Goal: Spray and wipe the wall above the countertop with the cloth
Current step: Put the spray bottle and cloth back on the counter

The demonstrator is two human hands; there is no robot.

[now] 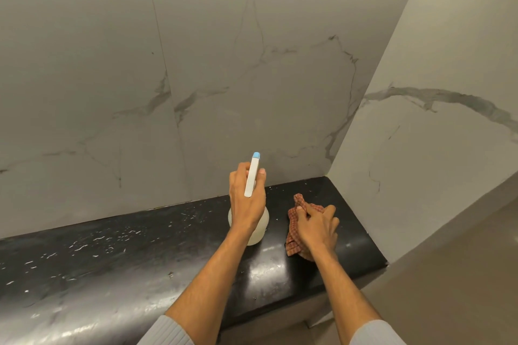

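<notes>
marble wall (224, 78) rises just beyond the spray bottle (252, 221), nozzle aimed at it; left hand (246, 199) clamps the bottle's neck, right hand (316, 227) right of the bottle bunches the cloth (294, 241) on the countertop (112, 260).

Both bare forearms reach forward out of pale ribbed sleeves, the left from six o'clock, the right from five. The left hand (246, 199) is raised, fingers curled closed around the white trigger head of a translucent plastic spray bottle (251, 176). The right hand (316, 225), lower, clenches a bunched red-checked cloth (294, 235), knuckles up
</notes>
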